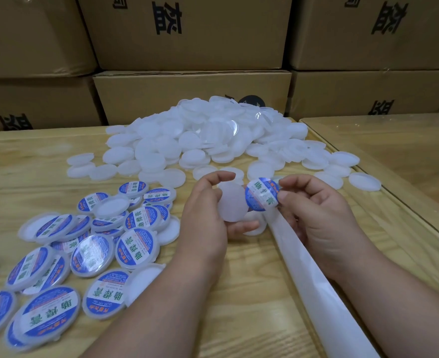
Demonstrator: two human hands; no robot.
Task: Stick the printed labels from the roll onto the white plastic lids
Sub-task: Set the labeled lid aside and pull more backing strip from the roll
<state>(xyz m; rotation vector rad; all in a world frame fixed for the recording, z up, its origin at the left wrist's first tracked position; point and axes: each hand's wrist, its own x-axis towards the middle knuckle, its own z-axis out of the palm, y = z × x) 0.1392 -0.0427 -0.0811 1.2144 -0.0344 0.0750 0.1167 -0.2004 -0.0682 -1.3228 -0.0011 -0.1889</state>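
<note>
Hands [259,208] with lid [232,202] (label [262,194])

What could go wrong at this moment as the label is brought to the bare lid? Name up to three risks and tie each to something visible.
1. The right hand pinches the label by one edge, so it may curl or land off-centre on the plain lid.
2. The left hand holds that lid in the air, so it may tilt under pressure.
3. The backing strip lies under the right hand and could get dragged.
</note>
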